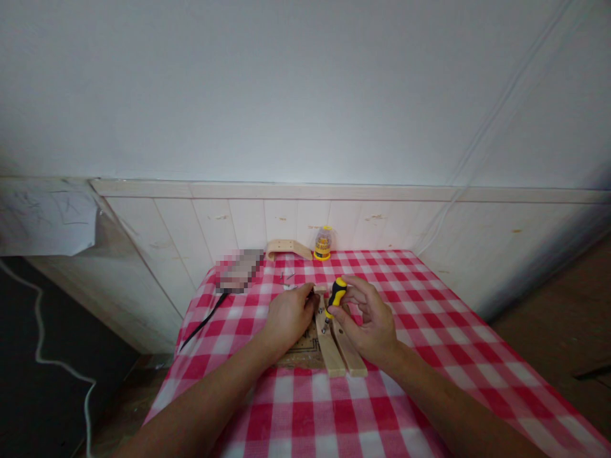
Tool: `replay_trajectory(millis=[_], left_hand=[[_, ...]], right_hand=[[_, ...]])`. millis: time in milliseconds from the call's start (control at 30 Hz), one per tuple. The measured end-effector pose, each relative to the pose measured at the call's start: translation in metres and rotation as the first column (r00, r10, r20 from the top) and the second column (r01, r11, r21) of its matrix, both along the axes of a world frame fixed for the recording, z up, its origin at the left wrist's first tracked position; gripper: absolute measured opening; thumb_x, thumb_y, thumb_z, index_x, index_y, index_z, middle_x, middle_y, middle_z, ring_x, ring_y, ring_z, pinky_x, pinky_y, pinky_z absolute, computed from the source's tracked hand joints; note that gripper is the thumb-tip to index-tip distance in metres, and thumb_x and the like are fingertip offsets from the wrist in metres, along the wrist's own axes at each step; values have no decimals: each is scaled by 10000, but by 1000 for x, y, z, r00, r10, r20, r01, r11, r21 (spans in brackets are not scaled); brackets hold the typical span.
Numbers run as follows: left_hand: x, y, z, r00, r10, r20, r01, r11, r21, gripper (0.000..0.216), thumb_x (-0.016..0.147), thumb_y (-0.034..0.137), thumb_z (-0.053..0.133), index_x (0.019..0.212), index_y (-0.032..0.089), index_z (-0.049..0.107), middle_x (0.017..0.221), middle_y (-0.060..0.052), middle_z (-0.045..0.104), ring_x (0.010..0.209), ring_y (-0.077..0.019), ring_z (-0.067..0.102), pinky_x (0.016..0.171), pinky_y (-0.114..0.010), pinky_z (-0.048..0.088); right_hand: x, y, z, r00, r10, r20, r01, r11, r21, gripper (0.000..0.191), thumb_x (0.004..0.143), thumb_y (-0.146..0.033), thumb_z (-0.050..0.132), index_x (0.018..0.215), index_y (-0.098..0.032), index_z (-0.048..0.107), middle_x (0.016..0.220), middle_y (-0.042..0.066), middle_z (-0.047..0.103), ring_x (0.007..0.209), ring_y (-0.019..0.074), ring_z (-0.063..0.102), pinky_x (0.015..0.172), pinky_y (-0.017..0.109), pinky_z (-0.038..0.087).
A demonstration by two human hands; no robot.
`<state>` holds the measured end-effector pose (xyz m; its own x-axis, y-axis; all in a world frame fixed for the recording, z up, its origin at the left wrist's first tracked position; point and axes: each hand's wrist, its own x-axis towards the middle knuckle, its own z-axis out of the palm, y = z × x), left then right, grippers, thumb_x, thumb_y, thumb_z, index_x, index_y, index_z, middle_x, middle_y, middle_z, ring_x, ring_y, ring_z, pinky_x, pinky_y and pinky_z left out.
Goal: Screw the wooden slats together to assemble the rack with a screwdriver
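Observation:
My right hand [372,316] grips a short yellow-and-black screwdriver [338,292], tilted, its shaft pointing down at a screw on a wooden strip [329,350]. A second wooden strip [352,354] with a dark hole lies close beside it on the right. My left hand [292,319] is closed at the far left edge of the first strip, its fingertips partly hidden. Beneath the left hand and the strips lies a flat brown piece [305,357] with dark printed lines, mostly covered.
A curved wooden piece [289,247] and a yellow-capped clear bit container [323,243] stand at the table's back edge, against the panelled wall. Loose screws [289,276] lie before them. A blurred-out item [241,270] with a black strap is at left. A red-and-white checked cloth [420,381] covers the table.

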<state>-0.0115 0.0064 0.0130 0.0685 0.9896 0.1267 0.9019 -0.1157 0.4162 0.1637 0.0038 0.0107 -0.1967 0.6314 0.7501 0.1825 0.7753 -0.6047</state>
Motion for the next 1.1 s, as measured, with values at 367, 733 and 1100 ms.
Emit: replay_trajectory(millis=[367, 733, 1100], left_hand=[[0, 0, -1, 1000, 3, 8, -3, 1000, -5, 301, 973, 368, 445, 1176, 244, 630, 1045, -72, 763, 970, -240, 719, 736, -285, 467], [0, 0, 0, 1000, -12, -21, 12, 1000, -17, 333, 997, 387, 391, 1205, 239, 605, 1010, -78, 762, 935, -240, 721, 720, -293, 470], [0, 0, 0, 1000, -12, -11, 12, 1000, -18, 326, 993, 380, 393, 1188, 244, 616, 1019, -74, 759, 944, -232, 715, 754, -293, 480]], right_hand=[[-1, 2, 1, 1000, -28, 10, 27, 1000, 10, 525, 845, -202, 737, 1319, -267, 523, 977, 44, 744, 825, 186, 739, 752, 311, 631], [-1, 6, -6, 978, -178, -110, 179, 984, -4, 509, 859, -234, 726, 1317, -260, 506, 994, 63, 749, 844, 207, 748, 758, 357, 642], [-2, 11, -13, 996, -67, -57, 67, 998, -9, 489, 920, -207, 659, 1364, -287, 469, 1119, 78, 745, 977, 210, 754, 837, 378, 645]])
